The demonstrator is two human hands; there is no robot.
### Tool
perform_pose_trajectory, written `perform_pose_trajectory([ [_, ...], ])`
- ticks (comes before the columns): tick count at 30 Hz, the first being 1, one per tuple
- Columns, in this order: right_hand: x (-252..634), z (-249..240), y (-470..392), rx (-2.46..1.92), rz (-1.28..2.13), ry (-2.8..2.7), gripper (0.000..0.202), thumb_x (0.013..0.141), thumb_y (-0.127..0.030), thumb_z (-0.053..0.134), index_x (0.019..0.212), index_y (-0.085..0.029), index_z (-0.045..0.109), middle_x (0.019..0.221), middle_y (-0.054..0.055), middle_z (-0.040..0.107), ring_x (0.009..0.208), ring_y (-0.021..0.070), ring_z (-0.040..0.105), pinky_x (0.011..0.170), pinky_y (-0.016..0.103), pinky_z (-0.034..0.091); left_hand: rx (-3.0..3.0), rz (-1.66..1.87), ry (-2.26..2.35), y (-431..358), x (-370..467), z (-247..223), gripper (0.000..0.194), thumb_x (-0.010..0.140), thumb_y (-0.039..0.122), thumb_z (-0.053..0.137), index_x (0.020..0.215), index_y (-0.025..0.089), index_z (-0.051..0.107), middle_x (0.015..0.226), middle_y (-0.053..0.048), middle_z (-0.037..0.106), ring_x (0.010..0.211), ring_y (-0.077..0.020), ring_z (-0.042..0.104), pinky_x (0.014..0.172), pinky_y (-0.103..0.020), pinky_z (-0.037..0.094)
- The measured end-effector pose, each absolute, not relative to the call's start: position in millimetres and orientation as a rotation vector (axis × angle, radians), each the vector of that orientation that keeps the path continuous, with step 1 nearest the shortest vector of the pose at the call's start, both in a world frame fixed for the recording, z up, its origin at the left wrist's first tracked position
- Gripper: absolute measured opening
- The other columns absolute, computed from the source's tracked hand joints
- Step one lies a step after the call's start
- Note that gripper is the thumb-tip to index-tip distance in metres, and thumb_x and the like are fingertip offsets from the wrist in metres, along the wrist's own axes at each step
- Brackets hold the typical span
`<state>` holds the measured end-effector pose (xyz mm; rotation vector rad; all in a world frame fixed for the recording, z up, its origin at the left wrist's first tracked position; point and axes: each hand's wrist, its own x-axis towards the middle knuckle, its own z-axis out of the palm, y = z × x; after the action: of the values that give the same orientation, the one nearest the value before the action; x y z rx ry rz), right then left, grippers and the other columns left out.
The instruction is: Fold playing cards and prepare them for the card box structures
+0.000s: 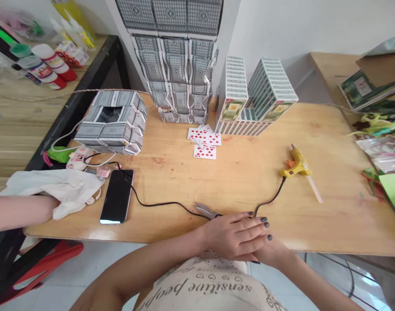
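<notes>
My left hand point(234, 235) lies flat across my right hand point(271, 250) at the table's front edge, its dark-nailed fingers stretched out. Most of my right hand, including its fingers, is covered. Just beyond them, scissors point(205, 211) lie with their blades showing and the handles partly hidden behind my left hand. A yellow hot glue gun point(296, 163) with a clear glue stick rests further right. Its black cord point(270, 199) runs towards my hands. Several loose playing cards point(205, 142) lie face up near the table's middle.
At the back stand a tall playing-card structure point(181, 65) and stacked card boxes point(249, 95). A hollow card block point(115, 123) sits left, near a phone point(117, 196) and white cloth point(55, 185). Another person's arm point(19, 213) reaches in. Bottles point(48, 60) occupy the side table.
</notes>
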<state>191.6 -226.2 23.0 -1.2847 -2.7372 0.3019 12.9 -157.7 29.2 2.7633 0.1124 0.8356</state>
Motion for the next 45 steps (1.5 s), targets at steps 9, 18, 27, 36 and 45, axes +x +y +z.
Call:
perform_pose_trajectory([
  [9,176.6,45.7,-205.3,-1.325,0.586,-2.76,0.044,0.092,-0.027,0.036,0.134,-0.014,0.038,0.082,0.009,0.062,0.068,0.019,0.059,0.056,0.031,0.049,1.057,1.293,0.464,-95.9,-25.0,120.3,0.057,0.091,0.056,0.017,0.132,0.025,0.041,0.139,-0.003,0.042,0.132,-0.0237,0.033,0.107,-0.044,0.032],
  [18,178.8,44.6,-207.7,-1.347,0.589,-2.795,0.045,0.093,-0.027,0.032,0.136,-0.013,0.038,0.082,0.008,0.059,0.068,0.0187,0.058,0.055,0.03,0.048,0.127,1.497,0.634,-66.8,-59.8,114.3,0.053,0.094,0.033,0.007,0.129,0.011,0.041,0.129,-0.011,0.052,0.122,-0.0153,0.047,0.098,-0.033,0.043],
  [27,197.2,48.3,-198.6,-1.489,0.814,-2.537,0.045,0.092,-0.021,0.032,0.136,-0.021,0.038,0.096,0.01,0.059,0.08,0.0185,0.059,0.067,0.03,0.05,0.061,1.511,0.557,-66.2,-64.1,104.7,0.053,0.094,0.038,0.012,0.12,0.015,0.052,0.129,-0.007,0.053,0.123,-0.0166,0.046,0.099,-0.034,0.041],
  [36,200.8,52.9,-199.4,-1.4,0.971,-2.716,0.045,0.089,-0.018,0.035,0.132,-0.025,0.044,0.089,0.009,0.058,0.078,0.02,0.056,0.066,0.031,0.046,0.217,1.479,0.539,-73.9,-66.5,66.1,0.049,0.086,0.053,0.031,0.114,0.025,0.059,0.134,-0.002,0.049,0.13,-0.0223,0.036,0.106,-0.041,0.032],
  [45,188.8,64.4,-201.6,-1.357,1.005,-2.815,0.049,0.087,-0.021,0.039,0.136,-0.027,0.037,0.088,0.006,0.059,0.068,0.0165,0.056,0.057,0.027,0.039,0.582,1.427,0.785,-86.7,-73.0,23.8,0.056,0.082,0.057,0.036,0.119,0.019,0.055,0.128,-0.013,0.052,0.123,-0.0294,0.045,0.101,-0.048,0.035],
])
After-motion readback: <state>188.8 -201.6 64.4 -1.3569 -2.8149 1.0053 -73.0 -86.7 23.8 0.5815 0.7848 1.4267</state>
